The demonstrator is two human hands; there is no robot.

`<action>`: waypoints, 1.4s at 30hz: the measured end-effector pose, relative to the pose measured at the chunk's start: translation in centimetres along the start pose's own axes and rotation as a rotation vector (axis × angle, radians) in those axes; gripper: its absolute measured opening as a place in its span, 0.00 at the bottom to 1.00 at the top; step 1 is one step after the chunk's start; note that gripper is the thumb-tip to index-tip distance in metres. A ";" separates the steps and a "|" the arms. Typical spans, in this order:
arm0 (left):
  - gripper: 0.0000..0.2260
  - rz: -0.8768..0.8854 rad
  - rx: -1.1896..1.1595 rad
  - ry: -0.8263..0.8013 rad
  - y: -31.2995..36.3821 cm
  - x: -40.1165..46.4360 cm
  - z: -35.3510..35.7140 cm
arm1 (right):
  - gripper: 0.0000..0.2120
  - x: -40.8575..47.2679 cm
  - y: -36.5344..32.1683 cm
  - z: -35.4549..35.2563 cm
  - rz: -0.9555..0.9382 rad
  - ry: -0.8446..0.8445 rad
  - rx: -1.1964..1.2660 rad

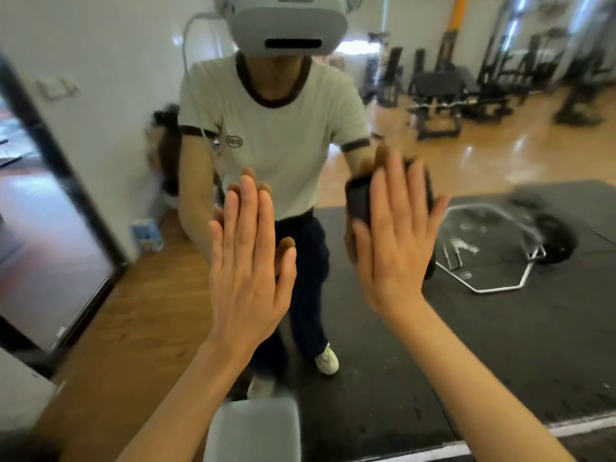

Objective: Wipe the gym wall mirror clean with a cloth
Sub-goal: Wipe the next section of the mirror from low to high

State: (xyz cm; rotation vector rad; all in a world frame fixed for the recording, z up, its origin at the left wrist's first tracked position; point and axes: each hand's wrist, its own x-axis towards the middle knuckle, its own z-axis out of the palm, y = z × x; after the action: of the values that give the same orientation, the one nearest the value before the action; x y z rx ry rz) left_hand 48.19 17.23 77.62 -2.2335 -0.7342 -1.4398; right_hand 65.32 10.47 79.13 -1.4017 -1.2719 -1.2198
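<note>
The wall mirror (500, 328) fills the view and reflects me and the gym behind. My left hand (248, 261) lies flat against the glass with straight fingers and holds nothing. My right hand (396, 241) presses a dark cloth (358, 201) flat onto the mirror, fingers spread over it. The cloth shows to the left of the fingers and above them; the rest is hidden under the palm.
A black mirror frame (56, 168) runs down the left side. Reflected in the glass are a black floor mat, a hex bar with a weight plate (520, 245), gym machines (466, 95) at the back right and a wooden floor. A grey object (253, 428) sits at the bottom centre.
</note>
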 end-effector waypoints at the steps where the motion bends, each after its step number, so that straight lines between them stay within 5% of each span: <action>1: 0.32 -0.019 -0.039 0.005 0.3 0.1 -0.1 | 0.24 1.9 0.1 0.1 0.064 0.034 0.023; 8: 0.27 0.059 -0.123 -0.020 4.9 2.2 1.6 | 0.27 -10.4 1.6 -0.6 -0.041 -0.164 -0.076; 11: 0.27 0.064 -0.015 -0.013 4.9 2.0 2.3 | 0.27 -7.7 2.8 -1.1 -0.106 -0.146 -0.085; 15: 0.28 0.070 0.018 -0.020 5.0 2.1 2.4 | 0.24 0.8 3.5 -0.7 0.099 0.033 0.006; 21: 0.28 0.067 0.072 -0.021 5.0 1.9 2.6 | 0.27 -9.2 4.3 -1.3 0.016 -0.086 -0.052; 24: 0.29 0.056 0.087 -0.005 5.1 1.9 2.9 | 0.28 -7.3 1.8 -0.9 0.078 -0.112 0.010; 29: 0.29 0.058 0.069 -0.016 5.1 1.8 2.6 | 0.28 -4.0 4.8 -1.6 -0.261 -0.129 -0.039; 31: 0.29 0.043 0.068 -0.018 5.1 1.9 2.7 | 0.25 -4.5 9.4 -3.1 -0.126 -0.099 -0.078; 33: 0.29 0.038 0.089 -0.006 5.2 2.0 2.8 | 0.24 -4.9 11.9 -3.9 0.214 -0.036 -0.023; 36: 0.30 0.044 0.099 0.011 5.1 1.9 3.2 | 0.23 -4.6 8.4 -2.6 0.560 0.077 0.037; 39: 0.30 0.057 0.093 0.017 5.1 1.8 3.1 | 0.26 -5.7 2.4 -1.2 0.205 -0.061 0.031; 42: 0.29 0.055 0.084 0.007 5.1 1.9 2.8 | 0.28 -6.6 5.3 -2.0 -0.084 -0.133 -0.027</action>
State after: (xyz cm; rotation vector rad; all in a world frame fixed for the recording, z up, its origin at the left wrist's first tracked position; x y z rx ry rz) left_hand 53.95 15.19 78.01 -2.1673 -0.7124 -1.3644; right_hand 70.36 6.94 72.98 -1.4826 -1.4223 -1.2210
